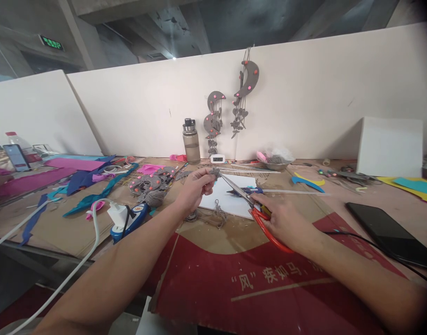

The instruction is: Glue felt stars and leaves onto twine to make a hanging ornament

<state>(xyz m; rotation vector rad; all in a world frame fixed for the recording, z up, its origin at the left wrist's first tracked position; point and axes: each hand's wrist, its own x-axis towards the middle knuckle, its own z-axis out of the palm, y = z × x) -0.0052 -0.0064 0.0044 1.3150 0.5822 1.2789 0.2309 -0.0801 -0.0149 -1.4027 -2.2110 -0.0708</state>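
My left hand [196, 187] pinches a small grey fuzzy piece [215, 173] above a white sheet [213, 193]. My right hand [281, 214] grips the red handles of a pair of scissors [241, 191], whose blade tips reach the grey piece. Whether the blades touch it, I cannot tell. Behind the scissors lies a dark blue hot glue gun [250, 190] with a clear glue stick [290, 191] stretching right. Grey yarn [218, 215] hangs or lies loosely below my left hand. A ball of grey yarn [154, 195] sits left of it, by grey pieces with pink dots.
A blue and white power strip [130, 221] with a white cable lies at left. Against the white board [147, 102] stand a water bottle [191, 144] and a small digital clock [217, 159]. Grey moon hangings [248, 79] hang above. A black phone [384, 232] lies at right.
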